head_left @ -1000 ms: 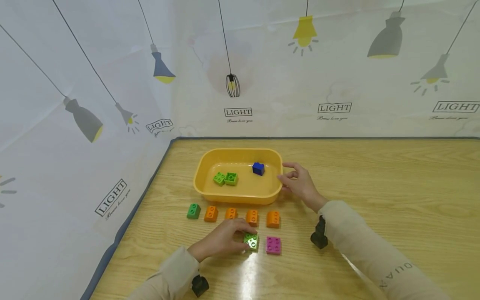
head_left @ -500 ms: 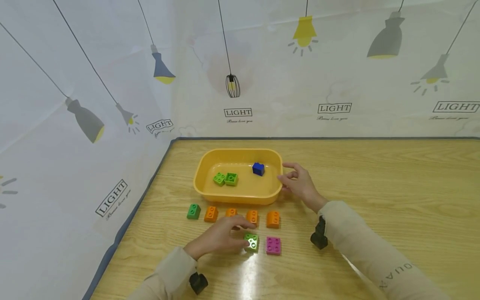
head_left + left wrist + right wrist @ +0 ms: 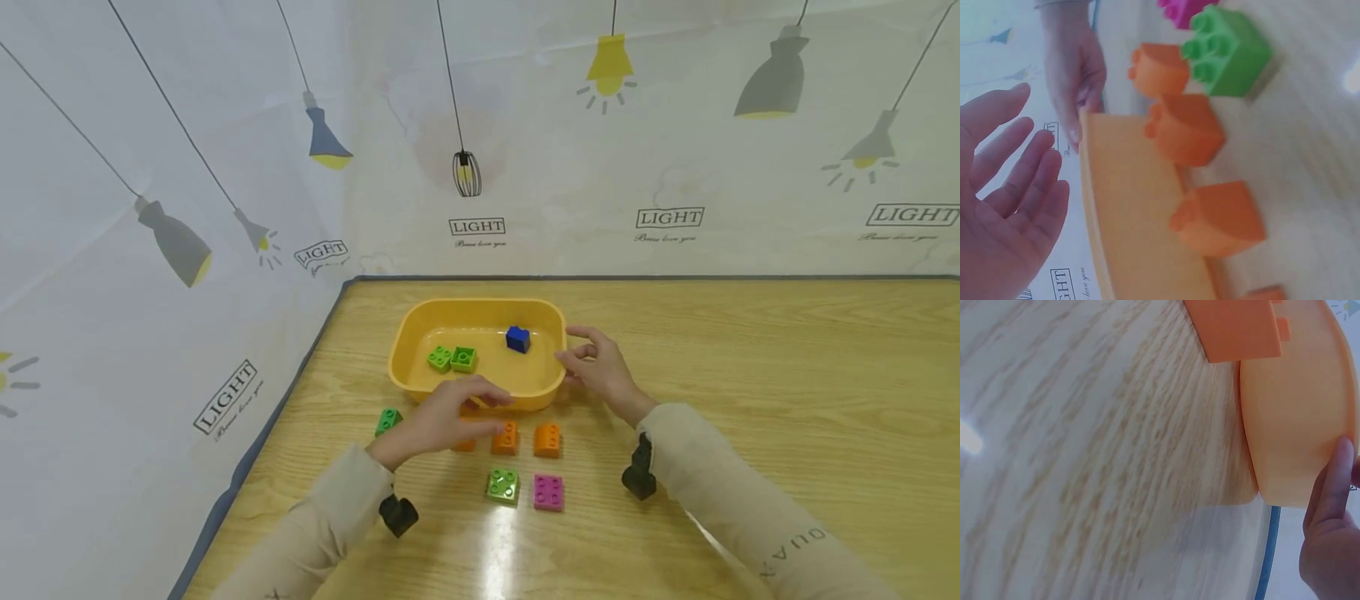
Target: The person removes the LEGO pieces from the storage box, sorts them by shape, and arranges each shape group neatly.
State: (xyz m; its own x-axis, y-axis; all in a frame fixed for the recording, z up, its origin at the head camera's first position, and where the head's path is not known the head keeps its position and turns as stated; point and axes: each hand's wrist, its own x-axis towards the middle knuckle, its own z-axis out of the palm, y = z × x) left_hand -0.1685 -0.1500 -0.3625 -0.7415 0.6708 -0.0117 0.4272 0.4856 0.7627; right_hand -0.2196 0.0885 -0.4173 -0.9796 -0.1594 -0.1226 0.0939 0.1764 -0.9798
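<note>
A yellow plastic tub point(image 3: 534, 401) stands on the table, and my right hand point(image 3: 603, 371) pinches its right rim; the right wrist view also has this hand point(image 3: 1329, 534) at the tub's edge. My left hand point(image 3: 444, 417), fingers spread and holding nothing, hovers over the tub's front rim and the row of toy bricks. Below it lie a lime green brick point(image 3: 502, 486) and a pink brick point(image 3: 548, 492). Orange bricks point(image 3: 547, 440) with curved sides form a row before the tub, partly hidden by my left hand. A darker green brick point(image 3: 387, 420) ends the row.
Inside the tub are a blue brick point(image 3: 517, 339) and two lime green bricks point(image 3: 463, 359), one showing its hollow underside. A wall covering printed with lamps point(image 3: 609, 67) borders the wooden table point(image 3: 787, 358) at the back and left.
My left hand has let go of the lime green brick, which stays beside the pink one, and has moved up and away toward the tub. My right hand keeps its place on the rim.
</note>
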